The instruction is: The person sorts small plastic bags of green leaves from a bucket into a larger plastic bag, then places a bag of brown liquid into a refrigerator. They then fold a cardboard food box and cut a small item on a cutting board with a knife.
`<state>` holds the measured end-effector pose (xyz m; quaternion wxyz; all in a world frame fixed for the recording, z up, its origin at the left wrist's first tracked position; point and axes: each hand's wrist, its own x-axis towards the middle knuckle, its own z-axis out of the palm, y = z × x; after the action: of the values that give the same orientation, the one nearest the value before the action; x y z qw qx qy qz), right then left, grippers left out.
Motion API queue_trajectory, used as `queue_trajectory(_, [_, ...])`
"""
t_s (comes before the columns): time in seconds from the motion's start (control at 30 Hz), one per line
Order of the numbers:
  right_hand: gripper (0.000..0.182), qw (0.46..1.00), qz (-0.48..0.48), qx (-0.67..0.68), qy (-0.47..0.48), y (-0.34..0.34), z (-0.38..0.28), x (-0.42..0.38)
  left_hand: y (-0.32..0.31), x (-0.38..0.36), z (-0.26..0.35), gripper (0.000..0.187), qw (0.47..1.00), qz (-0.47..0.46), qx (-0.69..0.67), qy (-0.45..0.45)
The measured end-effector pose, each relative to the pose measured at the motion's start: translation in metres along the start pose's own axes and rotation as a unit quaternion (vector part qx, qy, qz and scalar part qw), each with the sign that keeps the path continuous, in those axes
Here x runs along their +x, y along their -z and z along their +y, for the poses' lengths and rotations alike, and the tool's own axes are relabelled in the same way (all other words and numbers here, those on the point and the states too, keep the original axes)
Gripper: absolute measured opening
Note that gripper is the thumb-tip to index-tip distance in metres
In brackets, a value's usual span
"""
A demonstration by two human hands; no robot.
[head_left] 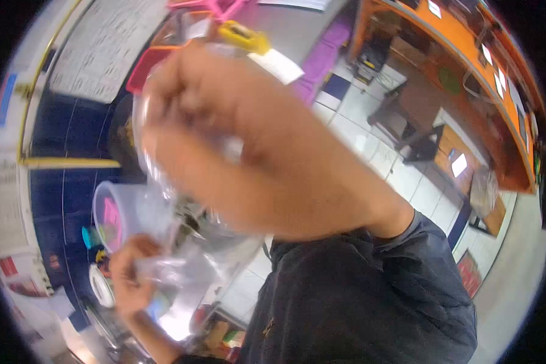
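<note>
My right hand (224, 145) is raised close to the camera, large and blurred, with its fingers curled in. A shiny, see-through edge (144, 151) runs along the far side of its fingers; what they hold, if anything, I cannot make out. Lower down, my left hand (133, 273) is closed on a clear plastic bag (182, 273), which spreads out to its right. Just beyond the left hand stands a translucent plastic tub (142, 209) with a pink item (111, 215) showing through it.
Pink baskets (145, 70) and a yellow-handled tool (242, 37) lie beyond my right hand. A whiteboard (103, 51) hangs above dark blue wall tiles (67, 200). Orange shelving (497, 79) and a small wooden table (461, 158) stand across the white-tiled floor (370, 115).
</note>
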<state>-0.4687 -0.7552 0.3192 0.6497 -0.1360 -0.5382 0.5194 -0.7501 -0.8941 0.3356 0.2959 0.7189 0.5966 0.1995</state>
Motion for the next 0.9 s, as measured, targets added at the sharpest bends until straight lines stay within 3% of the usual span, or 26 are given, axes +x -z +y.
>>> queue_trajectory(0.03, [0.014, 0.999, -0.015, -0.002, -0.041, 0.018, -0.012, -0.016, -0.019, 0.013, 0.011, 0.019, 0.997, -0.039, -0.067, 0.001])
queue_trajectory(0.07, [0.013, 0.996, -0.030, -0.005, -0.085, 0.037, -0.021, -0.032, -0.042, 0.027, 0.025, 0.020, 0.997, -0.073, 0.036, -0.007])
queue_trajectory(0.1, [0.014, 0.996, -0.013, -0.019, -0.090, 0.059, -0.018, -0.049, -0.068, 0.041, 0.031, 0.020, 0.995, -0.091, 0.033, -0.014])
queue_trajectory(0.13, [0.016, 0.995, -0.001, -0.032, -0.096, 0.077, -0.015, -0.065, -0.094, 0.056, 0.028, 0.020, 0.984, -0.170, 0.057, 0.008])
queue_trajectory(0.2, [0.009, 0.966, -0.031, -0.084, -0.243, 0.120, -0.039, -0.090, -0.144, 0.082, 0.027, 0.021, 0.939, -0.317, 0.109, 0.072])
queue_trajectory(0.23, [0.010, 0.954, -0.053, -0.120, -0.270, 0.134, -0.040, -0.102, -0.165, 0.094, 0.024, 0.023, 0.906, -0.385, 0.138, 0.110])
queue_trajectory(0.3, [0.012, 0.928, -0.046, -0.201, -0.310, 0.158, -0.028, -0.130, -0.211, 0.091, -0.021, 0.037, 0.905, -0.355, 0.231, -0.026])
queue_trajectory(0.47, [0.017, 0.865, 0.112, -0.331, -0.359, 0.240, 0.039, -0.156, -0.297, 0.163, -0.042, 0.030, 0.931, -0.322, 0.172, -0.010])
queue_trajectory(0.57, [0.017, 0.845, 0.096, -0.396, -0.346, 0.297, 0.103, -0.144, -0.341, 0.214, -0.068, 0.022, 0.939, -0.279, 0.194, -0.054])
queue_trajectory(0.63, [0.017, 0.823, 0.061, -0.469, -0.315, 0.324, 0.154, -0.134, -0.357, 0.245, -0.080, 0.018, 0.954, -0.230, 0.187, -0.050])
queue_trajectory(0.77, [0.016, 0.815, 0.059, -0.486, -0.311, 0.342, 0.224, -0.087, -0.369, 0.285, -0.127, 0.013, 0.978, -0.091, 0.183, -0.035])
queue_trajectory(0.8, [0.015, 0.818, 0.067, -0.480, -0.310, 0.344, 0.235, -0.076, -0.370, 0.291, -0.135, 0.013, 0.980, -0.095, 0.173, -0.038])
queue_trajectory(0.9, [0.013, 0.828, 0.083, -0.457, -0.315, 0.350, 0.273, -0.054, -0.384, 0.293, -0.153, 0.021, 0.981, 0.011, 0.185, 0.052])
